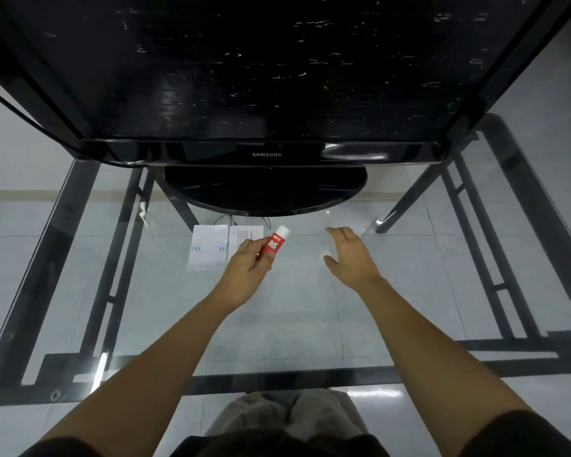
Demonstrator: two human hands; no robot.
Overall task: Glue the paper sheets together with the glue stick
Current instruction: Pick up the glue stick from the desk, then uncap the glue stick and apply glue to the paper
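My left hand [248, 263] holds a red glue stick [273, 243] with a white cap, tilted up to the right. Two paper sheets lie side by side on the glass table: a left sheet [208, 247] with small blue marks and a right sheet [244, 235] with printed text, partly hidden by my left hand and the glue stick. My right hand [348, 257] hovers to the right of the sheets with fingers spread and nothing in it. A small white round object [325, 255] shows by its thumb; I cannot tell what it is.
A black Samsung monitor [266, 154] stands at the far side of the glass table [145, 308], its round base [264, 189] just behind the papers. A thin pin-like white item [327, 213] lies near the base. Black table frame bars run under the glass on both sides.
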